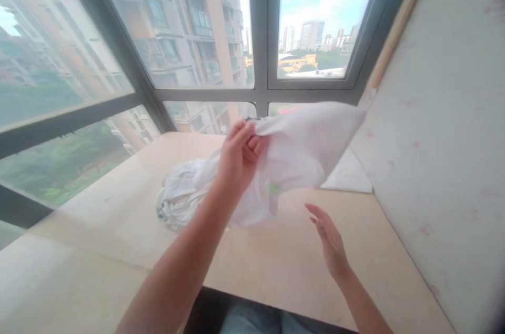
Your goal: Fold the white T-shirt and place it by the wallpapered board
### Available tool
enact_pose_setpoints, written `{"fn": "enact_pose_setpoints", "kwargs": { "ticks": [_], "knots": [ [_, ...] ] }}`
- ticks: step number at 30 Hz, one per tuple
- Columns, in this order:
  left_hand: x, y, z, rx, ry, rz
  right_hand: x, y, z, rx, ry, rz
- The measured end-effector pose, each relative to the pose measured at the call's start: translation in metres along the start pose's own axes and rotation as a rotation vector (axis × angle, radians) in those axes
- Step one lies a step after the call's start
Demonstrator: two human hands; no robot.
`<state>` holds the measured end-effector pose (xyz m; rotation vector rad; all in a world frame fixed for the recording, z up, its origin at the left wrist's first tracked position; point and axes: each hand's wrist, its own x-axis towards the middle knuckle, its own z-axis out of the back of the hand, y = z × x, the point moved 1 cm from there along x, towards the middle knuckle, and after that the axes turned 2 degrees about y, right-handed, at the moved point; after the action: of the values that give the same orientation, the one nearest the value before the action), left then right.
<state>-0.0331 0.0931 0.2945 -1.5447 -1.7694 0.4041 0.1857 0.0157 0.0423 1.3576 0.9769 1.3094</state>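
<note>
My left hand (241, 154) is closed on a thin white cloth (307, 144), raised above the wooden surface. The cloth spreads out to the right of the fingers and hangs below them, with a small green mark low on it. A crumpled white fabric pile (183, 192) with some dark patterned edges lies behind my left forearm; whether it joins the held cloth is hidden. To the lower right, my right hand (329, 239) is in the air with its fingers apart from the thumb, touching nothing.
A flat white piece (349, 176) lies at the back right of the pale wooden surface (303, 265), by the patterned wall (437, 155). Grey-framed windows (260, 34) rise behind. My legs (256, 319) show below the front edge.
</note>
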Motion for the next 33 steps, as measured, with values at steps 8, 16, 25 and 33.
{"fn": "enact_pose_setpoints", "kwargs": {
  "ticks": [8, 16, 25, 33],
  "knots": [
    [-0.140, 0.200, 0.077, 0.500, -0.173, 0.674, 0.012, 0.040, 0.007, 0.339, -0.290, -0.317],
    [-0.143, 0.184, 0.096, 0.825, 0.380, 0.744, -0.021, -0.005, 0.021, 0.218, -0.264, -0.401],
    [-0.105, 0.169, 0.049, 1.098, 1.029, 0.292, -0.072, -0.001, 0.023, -0.485, -0.197, -0.119],
    [-0.112, 0.170, 0.016, 1.301, 1.543, 0.189, -0.093, 0.019, 0.027, -0.661, -0.191, 0.237]
  ]
}}
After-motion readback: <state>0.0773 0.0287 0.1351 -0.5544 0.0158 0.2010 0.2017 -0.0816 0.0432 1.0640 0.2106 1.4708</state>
